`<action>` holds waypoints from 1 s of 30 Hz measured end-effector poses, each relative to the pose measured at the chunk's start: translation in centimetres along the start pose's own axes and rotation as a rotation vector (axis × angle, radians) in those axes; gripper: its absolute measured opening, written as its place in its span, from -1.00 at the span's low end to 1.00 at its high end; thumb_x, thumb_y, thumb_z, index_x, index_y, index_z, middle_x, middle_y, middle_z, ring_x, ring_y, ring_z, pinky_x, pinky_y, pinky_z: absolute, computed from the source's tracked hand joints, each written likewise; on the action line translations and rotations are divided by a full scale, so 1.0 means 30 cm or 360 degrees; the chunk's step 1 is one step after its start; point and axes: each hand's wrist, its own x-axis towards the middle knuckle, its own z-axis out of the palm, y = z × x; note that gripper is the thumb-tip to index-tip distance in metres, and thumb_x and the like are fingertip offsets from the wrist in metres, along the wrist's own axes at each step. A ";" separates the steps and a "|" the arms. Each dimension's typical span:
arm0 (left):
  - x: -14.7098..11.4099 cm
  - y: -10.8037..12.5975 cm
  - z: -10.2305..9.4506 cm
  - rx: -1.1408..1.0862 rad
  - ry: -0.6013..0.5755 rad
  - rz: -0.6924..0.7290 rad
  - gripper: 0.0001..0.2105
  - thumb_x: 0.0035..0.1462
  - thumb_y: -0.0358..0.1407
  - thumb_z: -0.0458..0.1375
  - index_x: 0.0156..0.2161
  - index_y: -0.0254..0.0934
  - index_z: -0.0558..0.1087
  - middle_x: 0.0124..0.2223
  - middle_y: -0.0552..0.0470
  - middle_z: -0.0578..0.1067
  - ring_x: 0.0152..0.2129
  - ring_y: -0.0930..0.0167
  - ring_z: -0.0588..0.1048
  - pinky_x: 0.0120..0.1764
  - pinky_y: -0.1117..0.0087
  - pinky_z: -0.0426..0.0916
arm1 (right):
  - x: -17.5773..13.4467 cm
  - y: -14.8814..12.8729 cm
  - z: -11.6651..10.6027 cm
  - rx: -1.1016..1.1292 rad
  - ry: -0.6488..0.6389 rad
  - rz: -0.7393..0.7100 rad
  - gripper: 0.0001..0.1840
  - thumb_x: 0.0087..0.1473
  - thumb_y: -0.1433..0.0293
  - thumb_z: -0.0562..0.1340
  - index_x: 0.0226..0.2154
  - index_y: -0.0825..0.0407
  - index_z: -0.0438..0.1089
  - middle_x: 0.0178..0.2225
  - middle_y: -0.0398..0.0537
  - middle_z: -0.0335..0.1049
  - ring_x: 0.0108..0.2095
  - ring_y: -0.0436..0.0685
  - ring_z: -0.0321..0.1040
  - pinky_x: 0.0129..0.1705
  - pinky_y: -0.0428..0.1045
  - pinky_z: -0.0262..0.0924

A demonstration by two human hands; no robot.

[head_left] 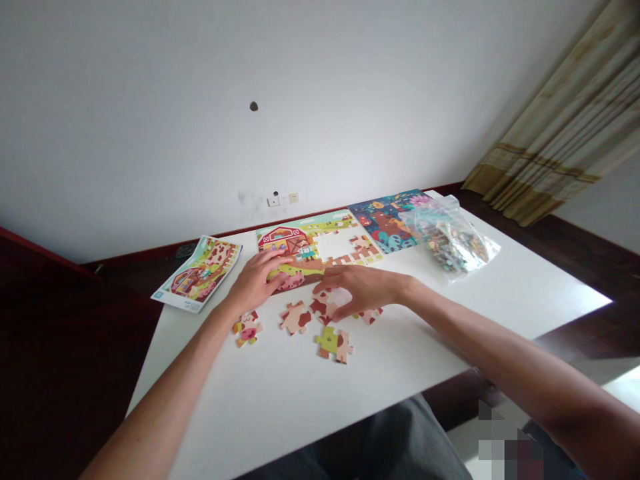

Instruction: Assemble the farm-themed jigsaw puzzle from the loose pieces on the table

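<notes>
A partly assembled farm jigsaw puzzle with a red barn lies on the white table. My left hand rests on its lower left part, fingers spread and holding nothing. Over the puzzle's lower right edge, my right hand arches with thumb and fingers apart. A brown-and-cream puzzle piece lies by its fingertips, partly covered. Nearer to me are a cow-face piece, a cream piece with brown patches and joined green-and-cream pieces. Another patched piece shows below my right wrist.
A printed picture sheet of the farm scene lies at the table's left edge. Beyond the puzzle to the right is a dark blue forest puzzle. A clear plastic bag of loose pieces overlaps it. The wall stands behind the table.
</notes>
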 end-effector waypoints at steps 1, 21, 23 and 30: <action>0.000 0.000 0.000 -0.0002 0.0001 0.0002 -0.59 0.43 0.01 0.02 0.23 -0.05 0.47 0.34 -0.03 0.40 0.29 0.19 0.32 0.33 0.04 0.20 | 0.002 0.001 0.005 0.0012 -0.0001 0.0001 -0.48 0.11 0.11 0.45 0.09 -0.09 0.50 0.11 0.04 0.46 0.03 0.22 0.42 0.02 0.04 0.26; 0.005 0.006 -0.004 -0.0009 -0.0006 0.0008 -0.61 0.45 -0.03 0.02 0.22 -0.07 0.48 0.34 -0.04 0.40 0.28 0.21 0.34 0.34 0.04 0.20 | 0.004 0.007 -0.007 0.0039 0.0214 -0.0081 -0.81 0.27 0.29 0.32 -0.10 0.00 0.55 -0.14 0.00 0.54 -0.21 0.08 0.42 -0.14 -0.01 0.26; 0.004 0.005 -0.003 -0.0016 0.0002 0.0019 -0.61 0.45 -0.04 0.03 0.22 -0.07 0.48 0.33 -0.03 0.40 0.28 0.21 0.34 0.33 0.05 0.21 | 0.001 0.015 -0.011 0.0028 0.0265 -0.0058 -0.82 0.28 0.32 0.31 -0.11 0.02 0.56 -0.17 0.00 0.54 -0.24 0.07 0.43 -0.18 -0.02 0.27; 0.004 -0.003 0.001 -0.0030 0.0008 0.0021 -0.61 0.43 -0.02 0.06 0.22 -0.04 0.48 0.34 -0.03 0.40 0.28 0.17 0.34 0.33 0.00 0.21 | -0.007 0.016 -0.031 -0.0002 0.0423 0.0006 -0.84 0.28 0.34 0.28 -0.15 0.02 0.58 -0.23 -0.04 0.59 -0.31 0.04 0.45 -0.26 -0.05 0.24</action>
